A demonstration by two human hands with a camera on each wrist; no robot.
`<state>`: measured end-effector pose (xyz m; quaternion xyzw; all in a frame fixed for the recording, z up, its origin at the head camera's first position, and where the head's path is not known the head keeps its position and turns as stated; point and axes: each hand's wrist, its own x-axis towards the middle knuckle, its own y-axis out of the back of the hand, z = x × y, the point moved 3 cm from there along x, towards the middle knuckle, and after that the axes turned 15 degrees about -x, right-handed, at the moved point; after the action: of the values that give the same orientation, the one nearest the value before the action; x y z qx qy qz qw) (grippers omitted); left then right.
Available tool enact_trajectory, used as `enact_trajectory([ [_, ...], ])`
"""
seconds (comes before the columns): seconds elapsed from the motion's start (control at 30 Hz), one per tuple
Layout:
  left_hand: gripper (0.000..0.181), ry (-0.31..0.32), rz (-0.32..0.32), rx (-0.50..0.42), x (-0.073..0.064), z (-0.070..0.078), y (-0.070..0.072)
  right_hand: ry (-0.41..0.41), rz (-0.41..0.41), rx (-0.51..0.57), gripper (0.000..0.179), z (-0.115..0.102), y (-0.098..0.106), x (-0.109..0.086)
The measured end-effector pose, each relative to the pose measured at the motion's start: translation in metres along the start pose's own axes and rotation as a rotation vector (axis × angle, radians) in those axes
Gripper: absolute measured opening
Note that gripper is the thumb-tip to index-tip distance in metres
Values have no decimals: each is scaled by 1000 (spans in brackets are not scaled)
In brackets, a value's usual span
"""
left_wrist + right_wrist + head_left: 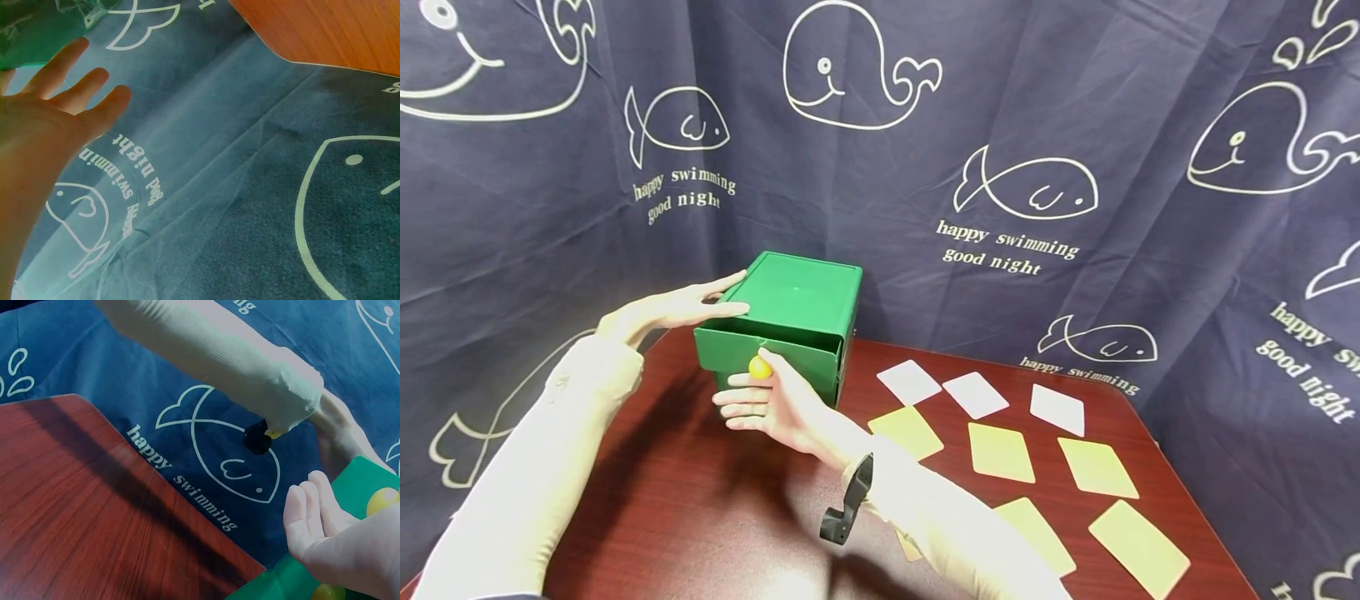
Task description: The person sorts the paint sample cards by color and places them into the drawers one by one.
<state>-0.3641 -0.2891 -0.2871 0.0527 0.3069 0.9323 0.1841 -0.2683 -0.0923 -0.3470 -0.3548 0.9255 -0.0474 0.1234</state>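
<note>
A green box with a drawer at its front stands on the table; a dark gap shows above the drawer front. My left hand rests on the box's upper left edge, fingers spread; the left wrist view shows its outstretched fingers beside green plastic. In front of the drawer, my right hand pinches a small yellow ball at thumb and index finger, the other fingers extended. In the right wrist view the ball shows behind the hand, and a second rounded yellow shape lies partly hidden below it.
Right of the box lie white cards in a back row and several yellow cards nearer, some partly covered by my right sleeve. A dark blue printed curtain hangs behind the reddish-brown table. A black mount sits on my right wrist.
</note>
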Motion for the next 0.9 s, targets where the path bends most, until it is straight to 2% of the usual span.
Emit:
enact_trajectory([
  [0.33,79,-1,-3,4,1,0,0,15,-2,-33,71,2,-4,-7],
  [0.57,79,-1,-8,18,1,-3,0,5,-49,-68,70,6,-12,-20],
  [0.9,78,2,-6,-9,3,-4,-1,-5,-138,-87,72,11,-25,-37],
])
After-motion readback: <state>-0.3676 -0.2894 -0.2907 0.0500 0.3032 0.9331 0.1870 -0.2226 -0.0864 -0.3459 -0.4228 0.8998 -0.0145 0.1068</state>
